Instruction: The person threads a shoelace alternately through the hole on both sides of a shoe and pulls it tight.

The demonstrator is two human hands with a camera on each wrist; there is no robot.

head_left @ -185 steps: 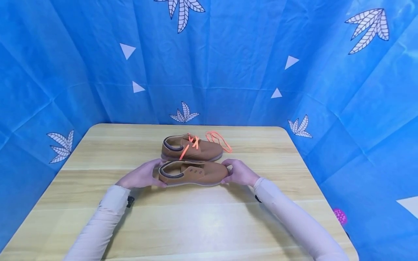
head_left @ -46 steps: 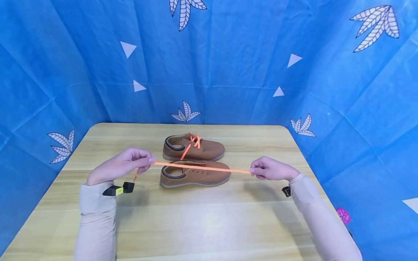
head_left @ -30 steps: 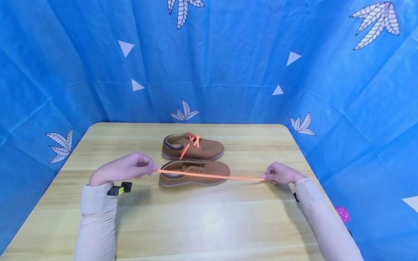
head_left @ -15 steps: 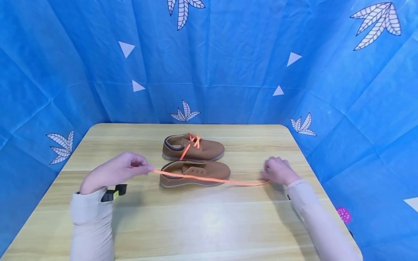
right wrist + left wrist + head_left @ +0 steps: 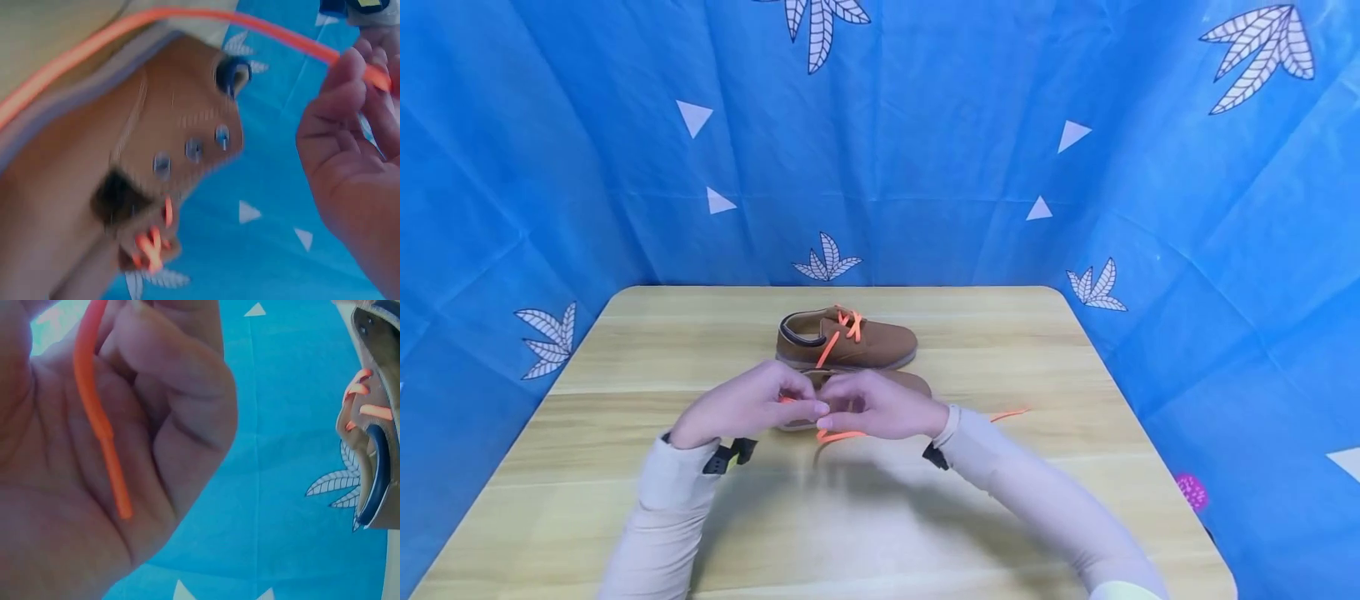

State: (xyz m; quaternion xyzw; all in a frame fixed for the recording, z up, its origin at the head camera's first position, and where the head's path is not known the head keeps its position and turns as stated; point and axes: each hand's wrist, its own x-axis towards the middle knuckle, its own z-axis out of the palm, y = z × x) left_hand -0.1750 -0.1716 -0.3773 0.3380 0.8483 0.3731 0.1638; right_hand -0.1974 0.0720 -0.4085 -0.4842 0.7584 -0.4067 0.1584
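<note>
My left hand (image 5: 756, 404) and right hand (image 5: 887, 406) meet above the near brown shoe (image 5: 915, 383), covering most of it. Both pinch an orange shoelace (image 5: 846, 436). In the left wrist view the tipped end of the shoelace (image 5: 94, 403) lies across the palm. From the right hand's fingertips the shoelace (image 5: 275, 28) arcs away past the near shoe (image 5: 187, 112), whose eyelets carry no lace in the right wrist view. Behind it stands the far brown shoe (image 5: 883, 342), with orange lace through its eyelets. The fingertips' exact contact is partly hidden.
A wooden table (image 5: 625, 517) bears both shoes, toes pointing right. The loose tail of the lace (image 5: 1009, 414) lies on it to the right, beyond my right forearm. A blue patterned curtain (image 5: 940, 125) hangs behind and at both sides.
Earlier both hands gripped the near shoe; then they stretched the lace between them. Since half a second ago, the right hand has come left and the left hand right, and they now meet.
</note>
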